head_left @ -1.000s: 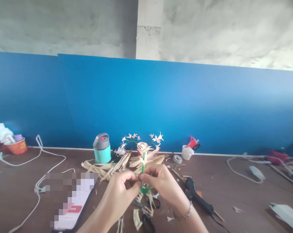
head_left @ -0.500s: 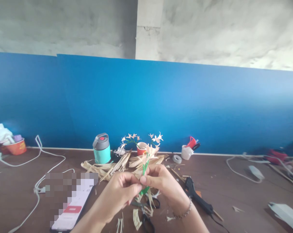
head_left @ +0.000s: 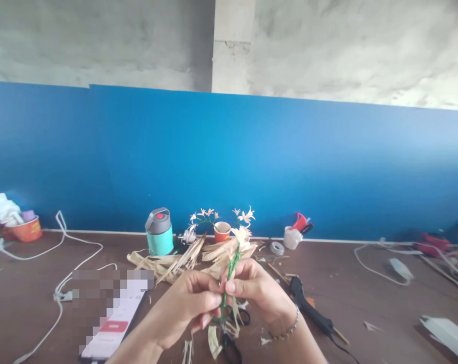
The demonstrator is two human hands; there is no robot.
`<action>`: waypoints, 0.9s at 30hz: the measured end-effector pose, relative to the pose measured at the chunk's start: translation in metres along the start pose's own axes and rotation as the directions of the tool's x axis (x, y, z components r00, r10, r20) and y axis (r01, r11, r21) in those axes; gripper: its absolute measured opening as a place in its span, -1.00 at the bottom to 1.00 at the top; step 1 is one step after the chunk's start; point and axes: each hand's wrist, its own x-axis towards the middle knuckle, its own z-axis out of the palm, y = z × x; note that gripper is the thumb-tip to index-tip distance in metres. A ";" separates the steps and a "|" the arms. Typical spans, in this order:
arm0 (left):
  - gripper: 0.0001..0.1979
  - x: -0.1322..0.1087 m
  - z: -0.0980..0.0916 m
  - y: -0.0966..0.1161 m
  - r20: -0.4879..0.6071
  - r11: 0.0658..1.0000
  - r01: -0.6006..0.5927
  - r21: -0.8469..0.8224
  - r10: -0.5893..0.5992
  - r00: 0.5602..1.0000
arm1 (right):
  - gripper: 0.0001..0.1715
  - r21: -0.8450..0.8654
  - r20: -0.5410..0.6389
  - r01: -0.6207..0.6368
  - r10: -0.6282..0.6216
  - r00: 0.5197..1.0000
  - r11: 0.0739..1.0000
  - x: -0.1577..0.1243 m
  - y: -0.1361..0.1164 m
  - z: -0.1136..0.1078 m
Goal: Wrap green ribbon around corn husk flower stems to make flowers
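Between my two hands stands a handmade flower stem [head_left: 233,262], wrapped in green, with pale cream petals at its top. My right hand [head_left: 254,285] pinches the green stem between thumb and forefinger. My left hand [head_left: 193,301] is closed at the stem's lower end, where a bit of green strip shows beneath the fingers. Below the hands lie black-handled scissors [head_left: 232,349], partly hidden, and scraps of dry husk [head_left: 214,343]. Behind them, a red paper cup [head_left: 222,233] holds more small cream flowers on green stems.
Dry corn husks [head_left: 187,260] spread behind my hands. A teal flask [head_left: 159,240] stands at the back left, a phone [head_left: 117,323] lies left. To the right are a black glue gun [head_left: 308,308], a tape roll [head_left: 277,248] and a white cup [head_left: 290,238] with tools. White cables run on both sides.
The stem has turned slightly, its flower tilting right. My left hand's fingers have shifted lower along it, and the green strip below looks narrower.
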 end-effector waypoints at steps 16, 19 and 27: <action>-0.87 -0.002 0.003 0.000 -0.004 0.983 0.019 0.180 -0.019 1.000 | -0.73 -0.076 0.093 -0.035 0.042 0.995 0.996 -0.003 -0.006 -0.003; -0.84 -0.004 0.008 0.004 -0.130 0.927 -0.068 0.370 0.124 0.984 | -0.69 -0.141 -0.039 -0.059 0.054 0.998 0.988 -0.001 -0.005 -0.003; -0.83 -0.001 0.009 0.001 -0.243 0.895 -0.083 0.439 0.207 0.948 | -0.59 -0.384 -0.193 -0.091 0.016 0.981 0.919 -0.001 -0.006 0.000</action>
